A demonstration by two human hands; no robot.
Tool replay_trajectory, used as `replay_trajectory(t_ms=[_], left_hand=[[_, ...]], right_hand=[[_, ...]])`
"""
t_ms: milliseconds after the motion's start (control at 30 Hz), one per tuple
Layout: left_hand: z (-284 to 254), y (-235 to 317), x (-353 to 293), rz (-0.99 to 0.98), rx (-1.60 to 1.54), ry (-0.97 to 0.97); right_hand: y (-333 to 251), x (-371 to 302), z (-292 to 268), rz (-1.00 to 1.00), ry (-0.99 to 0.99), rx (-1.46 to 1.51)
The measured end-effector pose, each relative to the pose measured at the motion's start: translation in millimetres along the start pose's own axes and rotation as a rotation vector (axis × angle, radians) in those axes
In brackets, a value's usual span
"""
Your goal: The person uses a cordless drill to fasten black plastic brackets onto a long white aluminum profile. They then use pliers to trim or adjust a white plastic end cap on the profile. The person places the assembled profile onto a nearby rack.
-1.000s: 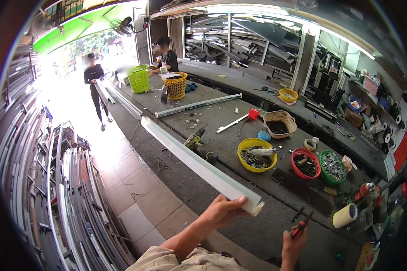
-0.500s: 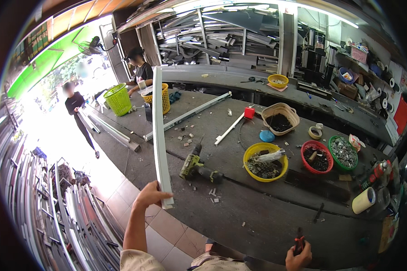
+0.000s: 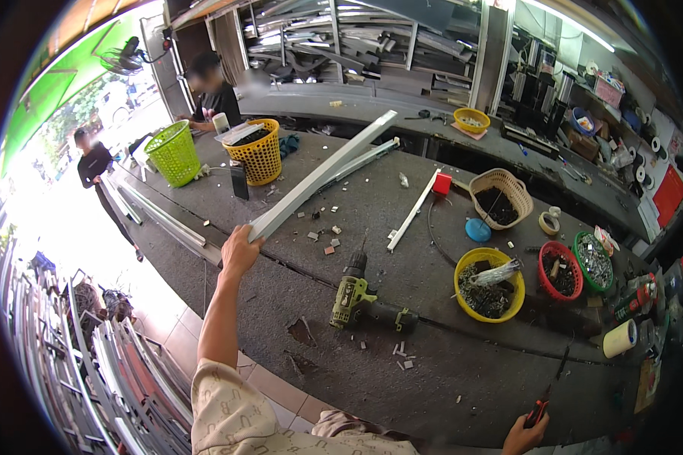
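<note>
My left hand [image 3: 239, 249] is closed around the near end of a long white metal profile [image 3: 322, 176]. The profile slants away to the far right over the dark workbench [image 3: 432, 394], just above or upon a second white profile [image 3: 364, 161]; whether they touch I cannot tell. At the bench's near right, my right hand [image 3: 525, 436] grips red-and-black-handled pliers [image 3: 537, 412], their jaws hard to make out. A green-and-black cordless drill [image 3: 353, 296] lies on the bench between my hands, with small chips around it.
Yellow bowl [image 3: 489, 307], red basket [image 3: 560, 288] and green basket [image 3: 593, 262] hold small parts. A white strip [image 3: 413, 216] lies by a red block [image 3: 442, 183]. Farther off are a yellow basket [image 3: 262, 163], a lime basket [image 3: 173, 155] and two people. Metal profiles [image 3: 91, 364] stand at left.
The white profile has swung from standing nearly upright to slanting low over the bench. My left hand has moved forward and left with it. The view has shifted; my right hand keeps the pliers.
</note>
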State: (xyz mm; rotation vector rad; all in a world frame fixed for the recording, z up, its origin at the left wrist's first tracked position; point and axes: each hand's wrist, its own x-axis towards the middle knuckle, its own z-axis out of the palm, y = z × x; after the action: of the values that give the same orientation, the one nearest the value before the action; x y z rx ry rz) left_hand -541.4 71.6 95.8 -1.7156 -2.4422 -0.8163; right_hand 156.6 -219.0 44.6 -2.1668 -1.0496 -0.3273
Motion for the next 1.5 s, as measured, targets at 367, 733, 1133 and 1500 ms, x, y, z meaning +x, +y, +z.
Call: replay_trajectory(t_ms=[367, 733, 1133, 1500], left_hand=[[49, -18, 57, 0.162, 0.005, -0.067], [67, -22, 55, 0.222, 0.055, -0.012], [76, -20, 69, 0.162, -0.001, 0.070], [75, -47, 113, -0.092, -0.003, 0.020]], right_hand=[[5, -5, 15, -0.009, 0.047, -0.177], [9, -4, 18, 0.044, 0.032, -0.220], [-5, -2, 12, 0.042, 0.046, -0.188], [3, -2, 15, 0.047, 0.060, -0.194]])
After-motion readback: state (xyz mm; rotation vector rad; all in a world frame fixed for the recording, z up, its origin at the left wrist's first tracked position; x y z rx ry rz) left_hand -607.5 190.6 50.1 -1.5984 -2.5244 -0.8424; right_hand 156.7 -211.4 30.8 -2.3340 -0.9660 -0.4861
